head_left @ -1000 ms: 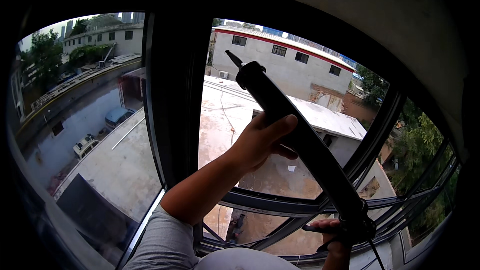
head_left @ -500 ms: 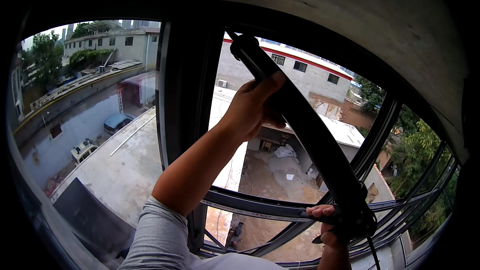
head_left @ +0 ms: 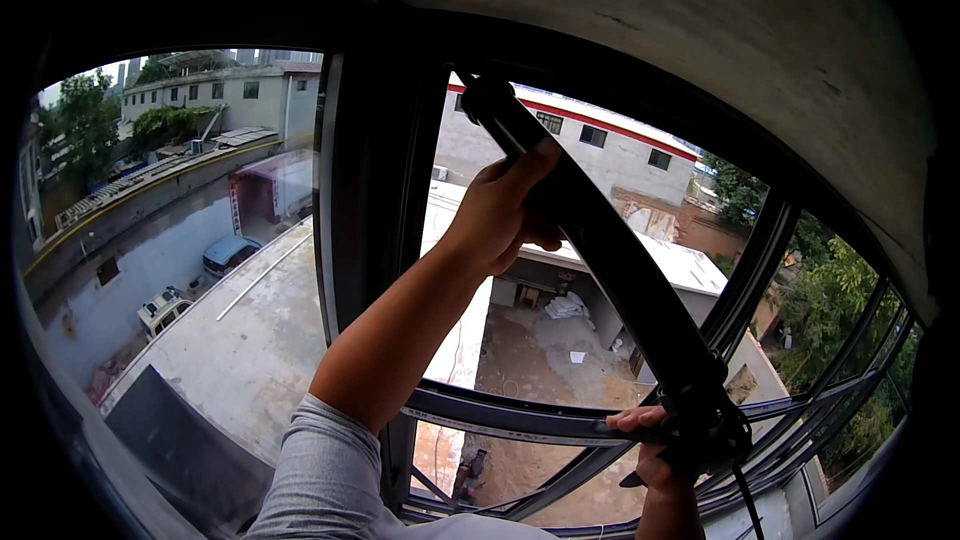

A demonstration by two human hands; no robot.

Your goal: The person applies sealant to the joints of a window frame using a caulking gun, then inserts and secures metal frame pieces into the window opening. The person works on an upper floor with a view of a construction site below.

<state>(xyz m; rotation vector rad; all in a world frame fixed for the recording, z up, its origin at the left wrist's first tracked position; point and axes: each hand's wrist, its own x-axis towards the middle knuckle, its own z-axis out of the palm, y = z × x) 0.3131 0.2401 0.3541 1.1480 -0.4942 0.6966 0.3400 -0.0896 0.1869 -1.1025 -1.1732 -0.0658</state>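
A long, dark caulking gun [head_left: 625, 260] slants across the window opening, its nozzle end at the upper left and its handle end at the lower right. My left hand [head_left: 510, 205] is wrapped round the upper part of the barrel, thumb on top. Down at the handle, my right hand [head_left: 655, 445] is closed round the grip and trigger area, which is mostly in shadow. A thin rod sticks out behind it. The nozzle tip lies near the upper left corner of the dark window frame [head_left: 375, 190]; whether it touches is too dark to tell.
A horizontal frame rail [head_left: 530, 420] crosses below the opening, under my left forearm. A pale ceiling [head_left: 720, 30] slopes overhead. Outside, far below, are a concrete roof [head_left: 240, 320], a yard, a blue car [head_left: 230, 252] and trees [head_left: 840, 300].
The view has shifted slightly. The caulking gun and both hands sit a little farther left in the picture, with the same hold on the barrel and handle.
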